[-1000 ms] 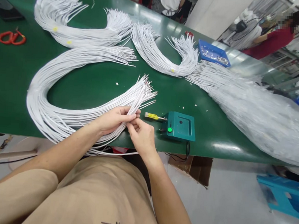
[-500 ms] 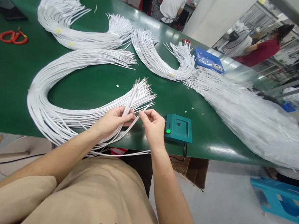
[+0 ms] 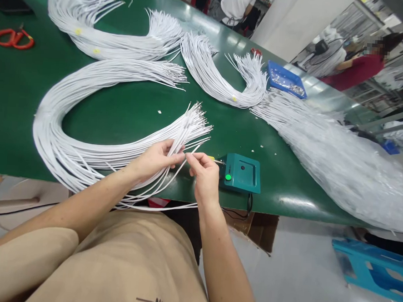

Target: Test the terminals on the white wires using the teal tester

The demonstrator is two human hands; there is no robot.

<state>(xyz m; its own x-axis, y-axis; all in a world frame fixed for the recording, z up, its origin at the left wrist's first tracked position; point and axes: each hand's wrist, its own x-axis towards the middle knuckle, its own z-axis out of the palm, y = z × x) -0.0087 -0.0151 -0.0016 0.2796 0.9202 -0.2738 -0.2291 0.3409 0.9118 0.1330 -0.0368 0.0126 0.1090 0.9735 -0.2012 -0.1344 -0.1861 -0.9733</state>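
My left hand (image 3: 158,159) is closed around several white cables (image 3: 182,134), whose ends stick up above the thumb. Close beside it, my right hand (image 3: 205,171) pinches a single white cable (image 3: 178,170) between thumb and fingertips. Under and behind the left hand lies a large curved bundle of white cables (image 3: 50,110), its ends fanned out towards the right. Just right of my right hand stands a small teal device (image 3: 244,174) with a green button; a thin metal tip with a yellow part shows between them, partly hidden by the hand.
More white cable bundles (image 3: 108,45) lie at the back. Beyond them is a blue tray (image 3: 287,79) of small parts. A long bagged bundle (image 3: 337,159) covers the right side. Orange-handled scissors (image 3: 13,38) lie far left. A co-worker in red (image 3: 360,69) is beyond the table.
My right hand has shifted slightly left, closer to my left hand, still pinching a cable. The yellow part beside the device has come into sight. The whole view has shifted a little.
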